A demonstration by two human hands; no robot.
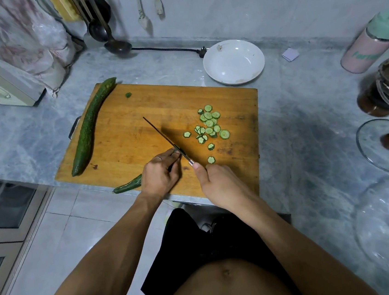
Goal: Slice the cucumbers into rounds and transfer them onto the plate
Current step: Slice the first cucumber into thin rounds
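Cucumbers come first: you have two on the board [136, 110]; one whole cucumber [88, 127] lies along the left edge, untouched, and one stub [129, 186] pokes out at the near edge under your left hand [159, 172]. That hand is curled over the stub, fingertips pinning its cut end just beside the blade. Your right hand [218, 180] is closed round the handle of the knife [163, 138], thumb along the top, blade running away toward the board's middle.

The flesh should be firm but wet; expect a bumpy skin that grips well and a cut face that slides; hold the stub on the skin, fingers tucked back, since little length is left to pin.

Rounds [210, 126] lie right of the blade toward the right edge; I count roughly twenty, most in one loose overlapping heap, three or four strays nearer you; the exact number is hard to tell where they overlap. They will be thin, light and sticky; scoop them on the flat of the blade rather than pinching each.

One dark end piece [128, 95] sits near the far edge; one plate [233, 62] stands off the board's far right corner, holding no rounds yet.
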